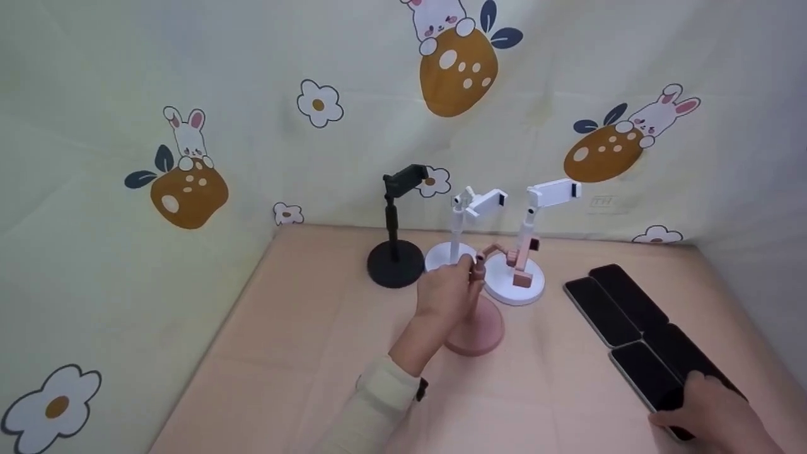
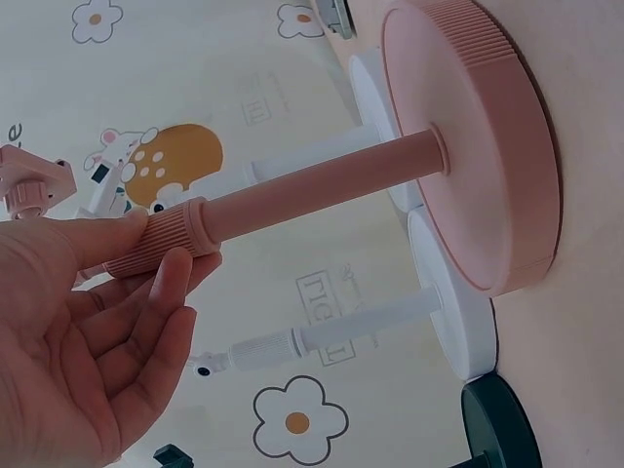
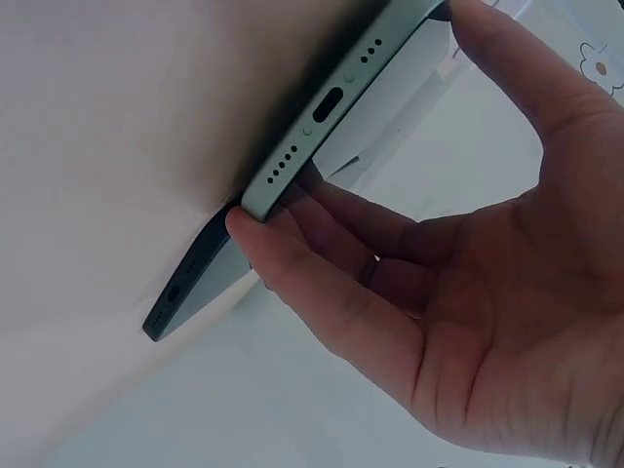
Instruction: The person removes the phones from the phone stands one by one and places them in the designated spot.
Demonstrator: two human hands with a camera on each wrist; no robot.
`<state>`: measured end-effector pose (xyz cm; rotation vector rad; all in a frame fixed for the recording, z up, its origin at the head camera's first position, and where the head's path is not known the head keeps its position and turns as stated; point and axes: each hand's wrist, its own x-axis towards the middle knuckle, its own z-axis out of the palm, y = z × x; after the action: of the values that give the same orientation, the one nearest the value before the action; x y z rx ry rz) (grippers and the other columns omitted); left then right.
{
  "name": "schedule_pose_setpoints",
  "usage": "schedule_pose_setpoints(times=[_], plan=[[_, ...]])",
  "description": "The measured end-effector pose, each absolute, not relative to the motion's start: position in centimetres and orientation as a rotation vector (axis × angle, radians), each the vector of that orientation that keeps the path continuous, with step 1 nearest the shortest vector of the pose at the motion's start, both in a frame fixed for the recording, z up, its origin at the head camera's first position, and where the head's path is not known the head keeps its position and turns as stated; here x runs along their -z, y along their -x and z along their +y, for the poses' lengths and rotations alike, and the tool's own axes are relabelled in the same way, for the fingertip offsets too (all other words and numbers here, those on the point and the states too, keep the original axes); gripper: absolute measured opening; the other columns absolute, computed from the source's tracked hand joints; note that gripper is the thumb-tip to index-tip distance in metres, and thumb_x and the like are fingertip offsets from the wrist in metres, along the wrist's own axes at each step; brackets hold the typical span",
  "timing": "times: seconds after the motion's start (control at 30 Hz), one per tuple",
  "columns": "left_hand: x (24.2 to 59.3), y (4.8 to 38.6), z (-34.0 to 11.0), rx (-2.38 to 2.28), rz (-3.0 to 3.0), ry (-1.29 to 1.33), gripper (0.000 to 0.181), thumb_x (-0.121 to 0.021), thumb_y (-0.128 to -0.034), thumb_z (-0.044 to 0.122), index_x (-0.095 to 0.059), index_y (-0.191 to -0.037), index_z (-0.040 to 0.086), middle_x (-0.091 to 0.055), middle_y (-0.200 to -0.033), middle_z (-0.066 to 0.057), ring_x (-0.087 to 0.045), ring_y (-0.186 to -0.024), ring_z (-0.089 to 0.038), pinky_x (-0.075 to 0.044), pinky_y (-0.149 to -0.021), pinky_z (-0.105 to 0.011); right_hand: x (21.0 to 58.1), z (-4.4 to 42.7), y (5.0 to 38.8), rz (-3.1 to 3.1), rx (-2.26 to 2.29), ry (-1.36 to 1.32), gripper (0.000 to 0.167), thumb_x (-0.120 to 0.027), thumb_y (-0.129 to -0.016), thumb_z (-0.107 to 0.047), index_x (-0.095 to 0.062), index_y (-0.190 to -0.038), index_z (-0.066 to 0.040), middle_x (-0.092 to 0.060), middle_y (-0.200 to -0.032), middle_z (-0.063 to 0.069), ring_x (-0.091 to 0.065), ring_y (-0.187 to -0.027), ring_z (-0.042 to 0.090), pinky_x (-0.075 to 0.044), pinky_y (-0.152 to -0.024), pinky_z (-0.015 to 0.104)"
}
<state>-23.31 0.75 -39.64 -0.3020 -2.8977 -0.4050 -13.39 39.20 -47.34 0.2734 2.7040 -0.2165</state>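
My left hand (image 1: 444, 290) pinches the ribbed collar of a pink phone stand (image 2: 327, 187) between thumb and fingers. The stand's round base (image 1: 485, 328) sits on the table, and its pink clamp (image 1: 522, 261) hangs to the right, overlapping a white stand behind. At the right, my right hand (image 1: 725, 410) holds the near end of a phone (image 1: 646, 372), thumb on one long edge and fingertips on the other. In the right wrist view, the port end of this phone (image 3: 329, 104) faces the camera. A darker phone (image 3: 190, 278) lies beside it.
Behind the pink stand are a black phone stand (image 1: 396, 265) and two white ones, the middle (image 1: 455, 233) and the right (image 1: 529, 290). More dark-screened phones (image 1: 602, 312) lie grouped on the right of the peach tabletop (image 1: 284, 353). A patterned cloth (image 1: 353, 157) rises behind.
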Motion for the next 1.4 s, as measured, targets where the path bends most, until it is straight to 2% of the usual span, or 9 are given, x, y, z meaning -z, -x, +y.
schedule_pose_setpoints(times=[0.13,0.2,0.5,0.67,0.8,0.9,0.97,1.23,1.4], plan=[[39.8,23.3,0.7,0.393,-2.876,0.314,0.031,-0.060,-0.0978,0.045,-0.061,-0.118,0.021,-0.069,-0.080,0.001,-0.064,-0.068,-0.014,-0.049,-0.059,-0.024,47.7,39.5,13.5,2.741,0.175,-0.215,0.117,-0.083,-0.060,-0.069,-0.043,-0.107,0.031,-0.051,-0.088,0.034,-0.054,-0.077,0.037,-0.053,-0.073,0.055],[39.7,23.3,0.7,0.381,-2.876,0.315,0.032,-0.060,-0.0979,0.045,-0.061,-0.118,0.020,-0.070,-0.081,0.001,-0.064,-0.069,-0.014,-0.049,-0.060,-0.024,47.8,39.6,13.5,2.735,0.173,-0.210,0.119,-0.082,-0.061,-0.070,-0.042,-0.108,0.032,-0.050,-0.089,0.036,-0.053,-0.077,0.037,-0.053,-0.073,0.056],[39.6,23.4,0.7,0.385,-2.899,0.299,0.031,-0.059,-0.0983,0.046,-0.060,-0.118,0.022,-0.066,-0.077,0.001,-0.062,-0.067,-0.014,-0.047,-0.058,-0.024,47.6,39.6,13.8,2.704,0.200,-0.233,0.111,-0.083,-0.062,-0.067,-0.045,-0.105,0.028,-0.053,-0.084,0.025,-0.052,-0.075,0.032,-0.052,-0.070,0.047],[39.6,23.4,0.6,0.399,-2.908,0.305,0.032,-0.059,-0.0978,0.046,-0.059,-0.118,0.021,-0.064,-0.076,0.002,-0.061,-0.065,-0.013,-0.046,-0.056,-0.022,47.3,39.3,13.9,2.707,0.179,-0.216,0.104,-0.084,-0.062,-0.064,-0.047,-0.101,0.025,-0.054,-0.083,0.024,-0.053,-0.074,0.032,-0.053,-0.069,0.047],[39.9,23.5,0.5,0.429,-2.907,0.314,0.032,-0.059,-0.0980,0.047,-0.060,-0.116,0.020,-0.065,-0.076,0.002,-0.059,-0.063,-0.013,-0.045,-0.055,-0.022,46.6,38.7,14.2,2.769,0.160,-0.188,0.113,-0.081,-0.064,-0.069,-0.045,-0.111,0.027,-0.055,-0.093,0.036,-0.058,-0.080,0.039,-0.055,-0.072,0.054],[40.2,23.6,0.3,0.481,-2.908,0.321,0.033,-0.058,-0.0979,0.048,-0.062,-0.115,0.020,-0.066,-0.076,0.002,-0.058,-0.062,-0.012,-0.044,-0.055,-0.022,45.7,37.9,14.9,2.823,0.153,-0.176,0.117,-0.077,-0.066,-0.073,-0.043,-0.121,0.025,-0.053,-0.106,0.043,-0.060,-0.087,0.045,-0.055,-0.072,0.057],[40.4,23.7,0.2,0.497,-2.909,0.324,0.035,-0.058,-0.0975,0.050,-0.062,-0.115,0.020,-0.068,-0.079,0.002,-0.059,-0.064,-0.012,-0.045,-0.056,-0.022,45.1,37.2,15.5,2.869,0.154,-0.145,0.113,-0.076,-0.068,-0.071,-0.045,-0.123,0.022,-0.053,-0.110,0.044,-0.061,-0.091,0.049,-0.055,-0.071,0.057],[40.8,23.8,0.0,0.497,-2.929,0.342,0.038,-0.061,-0.0956,0.049,-0.062,-0.117,0.019,-0.074,-0.094,0.001,-0.064,-0.073,-0.013,-0.051,-0.063,-0.023,43.9,32.5,17.1,3.030,0.203,0.016,0.072,-0.081,-0.079,-0.045,-0.057,-0.119,0.009,-0.065,-0.101,0.030,-0.062,-0.076,0.032,-0.054,-0.064,0.051],[41.0,23.7,-0.2,0.505,-2.938,0.339,0.036,-0.065,-0.0939,0.047,-0.061,-0.118,0.020,-0.074,-0.099,0.002,-0.066,-0.077,-0.012,-0.054,-0.068,-0.022,43.3,29.5,18.5,3.061,0.279,0.106,0.058,-0.081,-0.081,-0.036,-0.061,-0.117,0.004,-0.068,-0.096,0.020,-0.058,-0.072,0.024,-0.053,-0.061,0.043]])
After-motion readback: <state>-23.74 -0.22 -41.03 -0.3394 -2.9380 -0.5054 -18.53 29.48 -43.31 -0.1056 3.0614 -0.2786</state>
